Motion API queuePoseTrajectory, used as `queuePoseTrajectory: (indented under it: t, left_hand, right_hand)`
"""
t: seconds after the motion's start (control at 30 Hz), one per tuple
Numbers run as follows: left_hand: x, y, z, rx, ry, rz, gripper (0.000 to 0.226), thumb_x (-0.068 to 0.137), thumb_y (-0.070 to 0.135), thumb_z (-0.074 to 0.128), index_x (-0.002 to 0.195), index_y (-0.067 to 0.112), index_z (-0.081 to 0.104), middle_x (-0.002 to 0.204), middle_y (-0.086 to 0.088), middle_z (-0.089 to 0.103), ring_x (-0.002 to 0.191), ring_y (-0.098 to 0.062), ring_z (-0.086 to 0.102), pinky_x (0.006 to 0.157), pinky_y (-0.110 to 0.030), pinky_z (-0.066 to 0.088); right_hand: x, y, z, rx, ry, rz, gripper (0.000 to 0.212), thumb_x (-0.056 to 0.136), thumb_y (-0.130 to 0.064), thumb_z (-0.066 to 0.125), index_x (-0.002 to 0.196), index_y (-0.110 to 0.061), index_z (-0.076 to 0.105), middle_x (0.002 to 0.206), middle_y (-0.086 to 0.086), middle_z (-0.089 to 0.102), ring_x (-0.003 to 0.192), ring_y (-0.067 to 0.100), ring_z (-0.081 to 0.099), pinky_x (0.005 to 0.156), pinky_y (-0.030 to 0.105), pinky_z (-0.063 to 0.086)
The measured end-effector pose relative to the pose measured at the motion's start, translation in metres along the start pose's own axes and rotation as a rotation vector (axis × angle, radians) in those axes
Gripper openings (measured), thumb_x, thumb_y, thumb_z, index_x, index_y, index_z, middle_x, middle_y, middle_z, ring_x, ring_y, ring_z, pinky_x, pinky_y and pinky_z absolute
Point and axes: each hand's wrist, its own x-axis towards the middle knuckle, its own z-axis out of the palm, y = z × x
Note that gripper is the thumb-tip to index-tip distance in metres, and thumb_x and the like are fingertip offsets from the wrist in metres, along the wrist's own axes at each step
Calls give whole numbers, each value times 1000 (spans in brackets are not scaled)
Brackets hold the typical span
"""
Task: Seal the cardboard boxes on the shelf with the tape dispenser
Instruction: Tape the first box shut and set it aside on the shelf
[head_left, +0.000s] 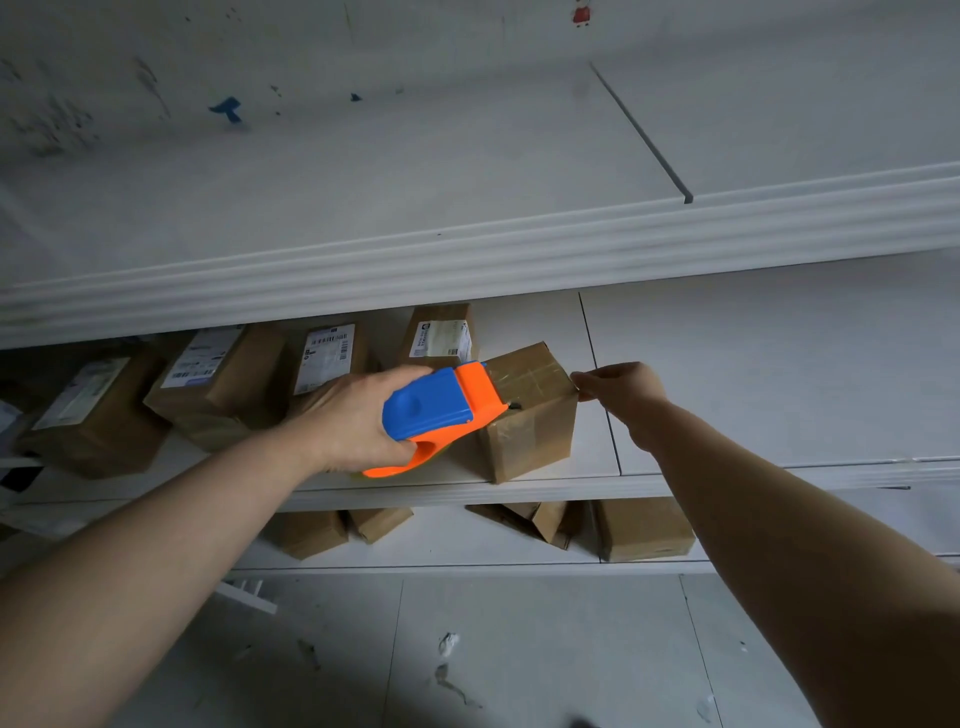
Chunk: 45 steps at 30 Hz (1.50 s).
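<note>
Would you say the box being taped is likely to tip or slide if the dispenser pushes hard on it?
Probably a little. The box stands taller than wide near the shelf edge, so it may tip. The shelf looks smooth, so it could slide; the right hand at its far corner likely steadies it. The left hand presses the dispenser on top.

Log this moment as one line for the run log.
left hand: holds tape dispenser on box | right hand: pinches box's right top edge | middle shelf
</note>
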Motion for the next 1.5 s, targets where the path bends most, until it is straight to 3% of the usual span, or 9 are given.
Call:
queuePoseTrajectory:
  t: [0.23, 0.4, 0.5, 0.57, 0.67, 0.83, 1.0, 1.13, 1.5]
  left_hand:
    - [-3, 1, 1, -14, -9, 7, 76, 70, 28, 78, 134, 42, 38, 104, 11, 59, 92, -13, 58, 78, -30, 49]
    - [-4, 4, 3, -23, 4, 3, 73, 71, 25, 77, 133, 40, 40, 102, 11, 59, 89, -11, 57, 72, -25, 44]
    - [-2, 5, 4, -36, 6, -1, 75, 71, 25, 76, 134, 42, 39, 98, 14, 57, 87, -9, 57, 69, -23, 45]
    - [-2, 5, 4, -45, -3, -7, 79, 70, 26, 76, 136, 44, 37, 97, 19, 56, 88, -8, 57, 72, -24, 47]
    - [-3, 1, 1, -40, -18, -13, 82, 66, 31, 74, 136, 47, 35, 99, 18, 57, 89, -10, 59, 77, -29, 51]
    - [-8, -8, 0, -64, -57, -1, 76, 69, 25, 75, 134, 43, 39, 103, 11, 60, 90, -10, 59, 79, -33, 52]
    - [-5, -31, 1, -46, -66, -13, 91, 64, 36, 73, 142, 47, 27, 111, 13, 55, 94, -8, 55, 77, -26, 46]
    - [6, -27, 5, -99, -52, 69, 89, 70, 25, 76, 142, 47, 28, 102, 25, 48, 88, -4, 52, 71, -17, 37]
    - [20, -51, 0, -148, -96, 83, 84, 57, 34, 69, 131, 55, 36, 108, 16, 57, 97, -10, 56, 85, -33, 49]
  right_hand:
    - [-2, 4, 4, -432, 54, -42, 76, 85, -58, 58, 148, -29, 29, 142, 1, 50, 125, 25, 50, 93, 38, 49]
    - [-9, 1, 1, -376, 214, -485, 58, 84, -6, 53, 140, -20, 47, 139, 7, 52, 129, 24, 46, 105, 36, 41]
    - [-23, -22, 7, -619, -71, -815, 79, 75, -15, 57, 149, -21, 30, 154, 3, 34, 146, 19, 19, 119, 41, 18]
    - [-24, -33, 14, -879, -265, -846, 101, 73, -23, 67, 154, -24, 6, 161, -4, 12, 148, 13, -4, 121, 42, -3]
    - [-16, -49, 23, -1117, -331, -841, 123, 68, -33, 81, 152, -25, -9, 162, -7, -1, 147, 15, -14, 117, 45, -11]
    - [-6, -58, 37, -1290, -395, -757, 124, 67, -44, 80, 153, -25, -8, 162, -3, 2, 148, 21, -8, 118, 51, -1]
    - [-15, -55, 45, -1144, -333, -740, 110, 64, -42, 80, 151, -23, 16, 146, 2, 32, 132, 24, 27, 105, 40, 37]
    - [-14, -43, 34, -1011, -327, -645, 108, 62, -32, 84, 149, -25, 20, 145, 2, 32, 134, 24, 25, 105, 40, 37]
    - [-9, -42, 31, -1020, -310, -577, 112, 59, -33, 87, 148, -32, 20, 146, -4, 32, 135, 21, 26, 104, 45, 40]
